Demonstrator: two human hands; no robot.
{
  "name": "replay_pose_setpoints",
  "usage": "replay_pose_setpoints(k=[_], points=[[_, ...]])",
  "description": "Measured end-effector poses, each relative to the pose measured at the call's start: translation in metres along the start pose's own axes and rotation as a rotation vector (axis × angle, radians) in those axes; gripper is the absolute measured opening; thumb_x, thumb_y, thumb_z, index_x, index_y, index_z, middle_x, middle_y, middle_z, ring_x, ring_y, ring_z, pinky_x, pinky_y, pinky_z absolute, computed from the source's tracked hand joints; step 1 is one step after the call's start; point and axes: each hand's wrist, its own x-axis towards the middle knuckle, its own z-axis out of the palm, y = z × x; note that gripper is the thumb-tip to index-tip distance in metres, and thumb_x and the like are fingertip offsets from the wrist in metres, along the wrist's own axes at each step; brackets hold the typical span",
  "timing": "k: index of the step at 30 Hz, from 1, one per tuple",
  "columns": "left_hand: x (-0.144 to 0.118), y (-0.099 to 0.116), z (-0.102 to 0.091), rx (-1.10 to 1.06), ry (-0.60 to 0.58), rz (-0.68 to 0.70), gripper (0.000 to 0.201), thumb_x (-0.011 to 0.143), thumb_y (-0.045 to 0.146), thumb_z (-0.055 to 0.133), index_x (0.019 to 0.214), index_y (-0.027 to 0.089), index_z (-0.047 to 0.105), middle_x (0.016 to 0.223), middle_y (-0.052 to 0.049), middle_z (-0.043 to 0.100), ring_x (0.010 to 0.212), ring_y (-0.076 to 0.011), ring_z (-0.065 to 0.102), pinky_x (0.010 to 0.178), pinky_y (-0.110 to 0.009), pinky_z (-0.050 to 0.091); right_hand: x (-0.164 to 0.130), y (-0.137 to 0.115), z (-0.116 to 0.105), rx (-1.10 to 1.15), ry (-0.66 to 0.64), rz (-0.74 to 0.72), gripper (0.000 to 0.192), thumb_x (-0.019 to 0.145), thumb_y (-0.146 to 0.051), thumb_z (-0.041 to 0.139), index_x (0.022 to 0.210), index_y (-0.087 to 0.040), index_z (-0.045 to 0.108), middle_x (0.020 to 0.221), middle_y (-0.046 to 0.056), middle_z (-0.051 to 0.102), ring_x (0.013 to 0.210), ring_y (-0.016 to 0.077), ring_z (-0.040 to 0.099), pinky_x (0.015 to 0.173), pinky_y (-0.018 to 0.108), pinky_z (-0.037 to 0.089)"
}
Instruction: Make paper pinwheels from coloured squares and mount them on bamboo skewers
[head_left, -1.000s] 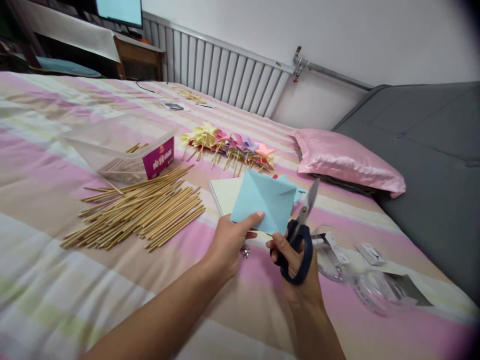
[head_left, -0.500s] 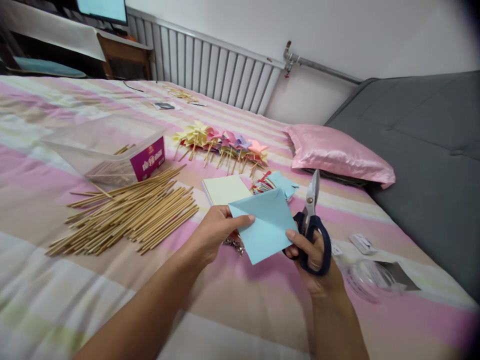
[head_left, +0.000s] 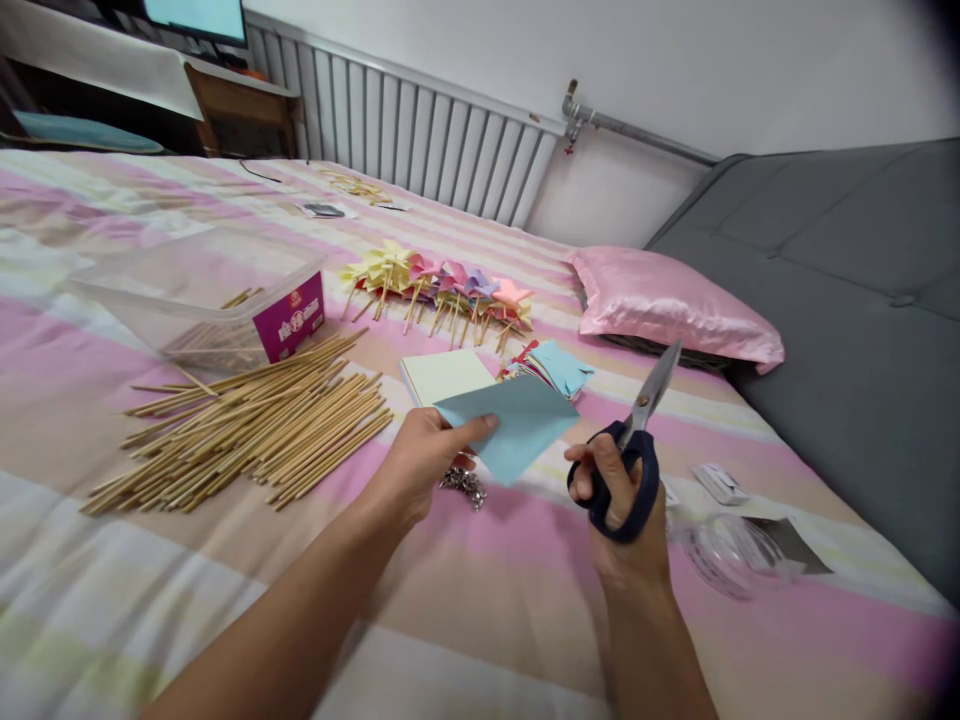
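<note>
Head view. Since the earlier frames the light-blue paper square [head_left: 510, 425] has tilted from nearly upright to almost flat, and the scissors [head_left: 630, 455] have swung clear of it to the right, their blades now tipped up and away.

Left hand [head_left: 420, 470]: grip clamped on the near-left edge of the paper square, thumb on top and fingers beneath; the sheet extends away and to the right from this grip, held above the bed [head_left: 150, 560]. Right hand [head_left: 626, 525]: grip closed through the dark-blue handle loops of the scissors; the blades lie together, long axis running from the hand up and to the right. The paper's free right corner lies just left of the scissors handles, near but apart, so the right hand is the nearer one to that free edge.

Beneath the left grip lies a small cluster of metal pins [head_left: 463, 485]. Beyond it lie a pale-yellow paper pad [head_left: 442, 375] and a stack of cut coloured squares [head_left: 551, 365]; farther off lies a row of paper pinwheels [head_left: 439, 285]. Left of the left grip lie a heap of bamboo sticks [head_left: 247, 425] and a clear plastic tub [head_left: 202, 300]. Right of the right grip lie clear plastic packaging [head_left: 731, 550] and, farther away, a pink pillow [head_left: 675, 310].

Surface: striped pink bedspread. Room: white radiator [head_left: 420, 130] along the far wall.
</note>
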Motion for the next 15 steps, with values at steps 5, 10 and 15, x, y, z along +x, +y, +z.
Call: replay_pose_setpoints(k=[5,10,15], points=[[0.006,0.008,-0.006,-0.145,0.245,0.032,0.028,0.055,0.032,0.079,0.067,0.012,0.063,0.057,0.000,0.061,0.044,-0.0081,0.051,0.042,-0.019,0.039,-0.007,-0.002,-0.001,-0.071,-0.127,0.128,0.041,0.073,-0.056,0.064,0.071,-0.017,0.053,0.051,-0.004,0.051,0.037,0.0046,0.041,0.037,0.017,0.031],[0.009,0.016,-0.014,-0.226,0.358,0.100,0.025,0.056,0.028,0.078,0.065,0.012,0.061,0.056,0.000,0.062,0.046,-0.0092,0.056,0.040,-0.017,0.042,-0.015,-0.002,0.006,-0.232,-0.345,0.233,0.051,0.072,-0.066,0.059,0.067,-0.016,0.052,0.052,-0.003,0.049,0.040,0.0054,0.041,0.039,0.018,0.029],[0.009,0.022,-0.019,-0.280,0.407,0.114,0.024,0.056,0.026,0.077,0.064,0.012,0.059,0.052,0.001,0.060,0.043,-0.0071,0.053,0.039,-0.015,0.043,-0.020,-0.004,0.009,-0.260,-0.537,0.263,0.049,0.077,-0.065,0.053,0.070,-0.017,0.049,0.060,-0.003,0.044,0.050,0.0075,0.041,0.048,0.022,0.032]])
